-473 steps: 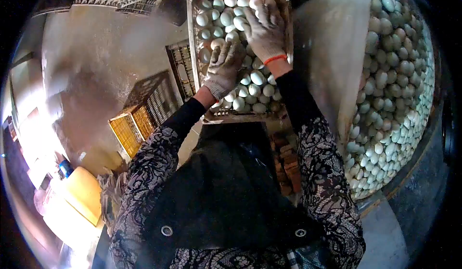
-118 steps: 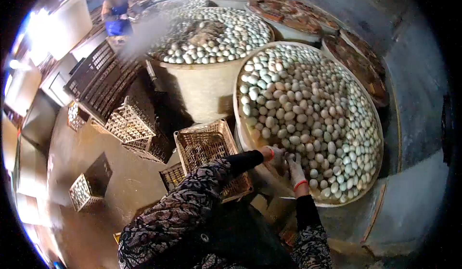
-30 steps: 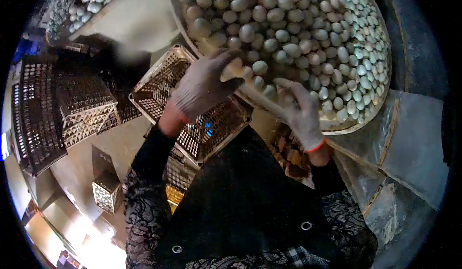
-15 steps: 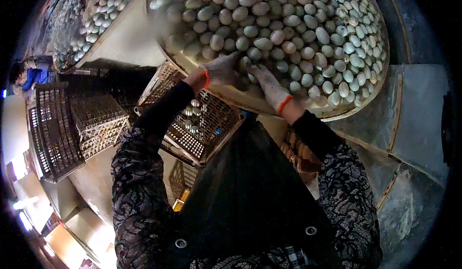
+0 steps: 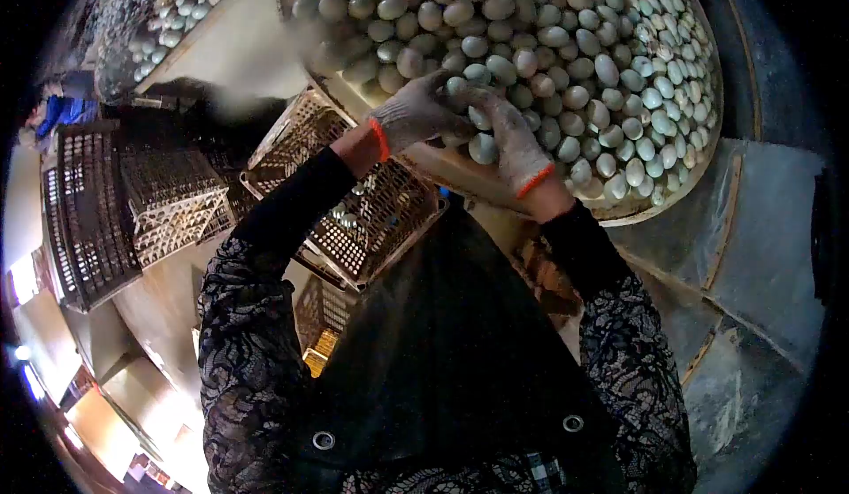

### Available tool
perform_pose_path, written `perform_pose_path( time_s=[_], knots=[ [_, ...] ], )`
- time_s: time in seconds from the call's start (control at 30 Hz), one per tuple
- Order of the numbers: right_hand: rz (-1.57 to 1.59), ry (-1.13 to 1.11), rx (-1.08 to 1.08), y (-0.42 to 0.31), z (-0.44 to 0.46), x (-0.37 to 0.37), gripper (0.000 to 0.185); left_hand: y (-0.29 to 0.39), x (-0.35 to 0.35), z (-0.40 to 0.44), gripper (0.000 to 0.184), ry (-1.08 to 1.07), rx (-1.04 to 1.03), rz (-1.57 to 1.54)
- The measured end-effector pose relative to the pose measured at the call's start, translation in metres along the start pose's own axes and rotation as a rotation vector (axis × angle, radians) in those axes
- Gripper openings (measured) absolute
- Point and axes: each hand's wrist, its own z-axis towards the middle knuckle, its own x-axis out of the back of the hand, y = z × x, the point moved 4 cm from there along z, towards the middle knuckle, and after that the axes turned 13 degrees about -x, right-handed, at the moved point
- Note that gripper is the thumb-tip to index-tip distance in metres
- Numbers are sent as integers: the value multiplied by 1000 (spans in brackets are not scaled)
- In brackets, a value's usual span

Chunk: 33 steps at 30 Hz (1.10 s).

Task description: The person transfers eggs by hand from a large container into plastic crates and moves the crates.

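Many pale green and whitish eggs (image 5: pixel 575 69) fill a large round vat (image 5: pixel 473 180). At its near rim my left hand (image 5: pixel 420 115), in a grey-white glove, curls its fingers inward around eggs. My right hand (image 5: pixel 511 138), gloved too, meets it from the other side, fingers bent over eggs (image 5: pixel 483 148) between the two palms. How many eggs they hold is hidden. Below my left wrist stands a perforated plastic crate (image 5: pixel 393 229) with several eggs (image 5: pixel 349 220) inside.
Dark stacked crates (image 5: pixel 88 211) and a whitish crate (image 5: pixel 181 224) stand at the left. Another egg vat (image 5: pixel 217 38) is at the upper left, with part of a person in blue (image 5: pixel 66 114) beside it. A yellow crate (image 5: pixel 320 352) lies below; grey slabs (image 5: pixel 761 246) are at the right.
Since half a second ago, my hands have drawn together over the near rim, with eggs now showing between them. Earlier they were apart; several eggs have appeared in the crate since one second ago.
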Motion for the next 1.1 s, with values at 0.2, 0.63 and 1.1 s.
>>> perform_pose_path(
  time_s=[0.2, 0.63, 1.1],
  knots=[
    [-215, 43, 119, -43, -25, -32, 42, 35, 22, -26, 76, 200, -312, -118],
    [-177, -433, 180, 18, 55, -245, 38, 5, 139, -228, 60, 724, -117, -86],
    [7, -163, -422, 264, 315, -188, 43, -325, 189, -158, 74, 447, 330, 169]
  ],
)
